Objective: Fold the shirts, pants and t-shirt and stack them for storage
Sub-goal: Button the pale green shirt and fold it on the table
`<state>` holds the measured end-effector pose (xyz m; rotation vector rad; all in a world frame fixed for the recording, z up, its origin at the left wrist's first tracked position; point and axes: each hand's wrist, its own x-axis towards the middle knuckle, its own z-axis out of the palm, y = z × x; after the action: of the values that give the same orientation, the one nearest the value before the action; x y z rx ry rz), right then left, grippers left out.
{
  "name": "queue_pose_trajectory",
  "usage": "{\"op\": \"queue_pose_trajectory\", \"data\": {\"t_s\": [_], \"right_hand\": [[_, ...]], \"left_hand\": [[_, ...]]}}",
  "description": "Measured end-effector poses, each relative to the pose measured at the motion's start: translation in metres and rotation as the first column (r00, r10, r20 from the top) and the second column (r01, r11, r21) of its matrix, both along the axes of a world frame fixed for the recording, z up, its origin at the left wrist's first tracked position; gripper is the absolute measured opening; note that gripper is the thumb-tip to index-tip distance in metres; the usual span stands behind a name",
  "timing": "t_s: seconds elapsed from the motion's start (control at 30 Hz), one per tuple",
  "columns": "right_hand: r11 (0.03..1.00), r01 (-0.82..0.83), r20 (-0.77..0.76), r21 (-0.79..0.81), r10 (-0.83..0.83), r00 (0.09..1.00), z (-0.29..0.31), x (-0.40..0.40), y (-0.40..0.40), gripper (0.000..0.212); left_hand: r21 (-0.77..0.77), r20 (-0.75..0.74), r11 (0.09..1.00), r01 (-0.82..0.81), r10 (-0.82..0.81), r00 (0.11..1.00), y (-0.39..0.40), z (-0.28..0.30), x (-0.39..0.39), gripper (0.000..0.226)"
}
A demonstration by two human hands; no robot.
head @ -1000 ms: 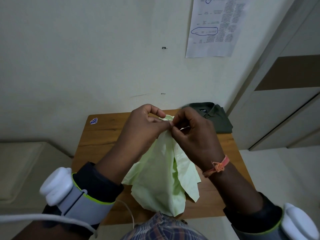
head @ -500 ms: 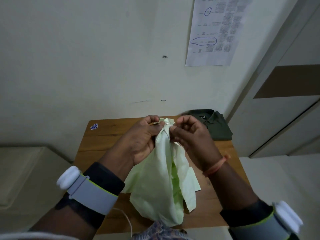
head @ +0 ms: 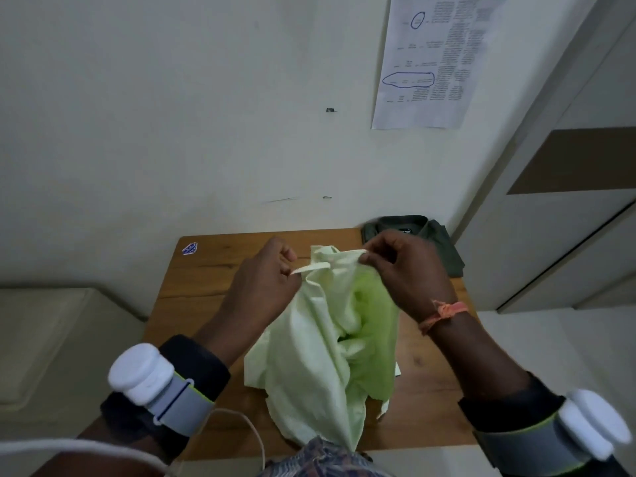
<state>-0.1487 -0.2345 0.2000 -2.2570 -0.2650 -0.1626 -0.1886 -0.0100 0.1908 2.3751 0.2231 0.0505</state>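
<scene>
A pale green shirt (head: 309,366) hangs bunched over the wooden table (head: 206,280), its lower end trailing toward the near edge. My left hand (head: 265,280) pinches one side of its top edge. My right hand (head: 402,270) pinches the other side, and the fabric opens between them, showing a brighter green inside. A folded dark green shirt (head: 430,239) lies at the table's far right corner, just behind my right hand.
The table stands against a pale wall with a printed paper sheet (head: 430,60) taped above. A small sticker (head: 190,248) marks the table's far left corner. A cabinet or door (head: 568,208) rises at the right, and a pale cushioned surface (head: 44,339) lies at the left.
My hands, pinching close together at the shirt's top, have moved apart, spreading the top edge and opening the garment. The camera has tilted slightly down.
</scene>
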Motion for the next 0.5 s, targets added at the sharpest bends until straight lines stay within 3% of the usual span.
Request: {"op": "queue_pose_trajectory", "data": {"t_s": [0.1,0.23,0.33,0.4,0.5], "right_hand": [[0.969,-0.087,0.086,-0.23,0.11,0.99,0.005,0.01,-0.015,0.003],[0.88,-0.167,-0.029,-0.445,0.172,0.985,-0.023,0.017,-0.015,0.013],[0.919,-0.127,-0.051,-0.372,0.116,0.992,-0.044,0.013,-0.019,0.018],[0.961,-0.041,-0.007,-0.273,0.04,0.999,-0.043,0.012,-0.022,0.014],[0.973,0.057,0.083,-0.225,-0.039,0.996,-0.023,0.016,-0.028,0.011]], "left_hand": [[0.131,0.154,0.991,0.032,-0.053,0.987,0.014,0.003,-0.001,0.011],[0.289,0.297,0.957,0.005,-0.095,0.95,0.022,0.001,0.002,0.01],[0.346,0.191,0.936,0.07,-0.143,0.971,0.032,-0.022,-0.004,0.016],[0.301,0.031,0.947,0.115,-0.13,0.991,0.043,-0.042,-0.012,0.016],[0.204,-0.121,0.94,0.275,-0.254,0.959,0.053,-0.053,-0.022,0.009]]}}
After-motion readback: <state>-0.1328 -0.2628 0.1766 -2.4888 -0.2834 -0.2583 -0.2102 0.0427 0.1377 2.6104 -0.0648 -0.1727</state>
